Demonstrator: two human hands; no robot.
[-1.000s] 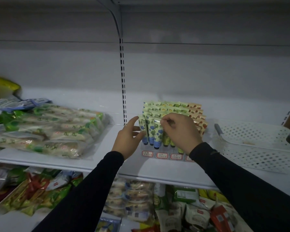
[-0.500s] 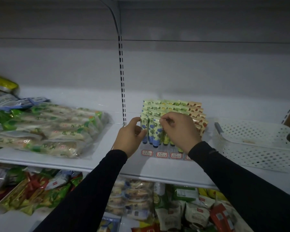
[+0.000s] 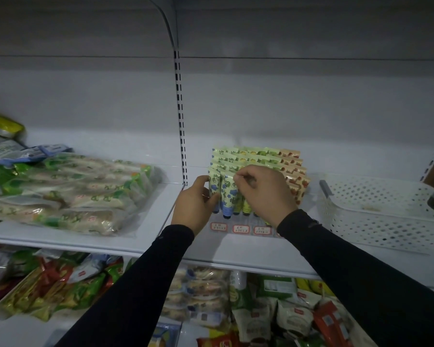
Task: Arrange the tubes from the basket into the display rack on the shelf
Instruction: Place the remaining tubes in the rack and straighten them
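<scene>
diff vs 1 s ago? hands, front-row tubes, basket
Left hand closed in from beside the rack and now grips the leftmost front tube. Right hand keeps its pinch on the top of the next tube. Display rack, white basket and snack packs stayed put.

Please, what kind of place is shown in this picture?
Most likely a shop or supermarket aisle. White metal shelves carry packaged food, the display rack of tubes has small price labels along its front, and a white stocking basket sits beside it.
</scene>
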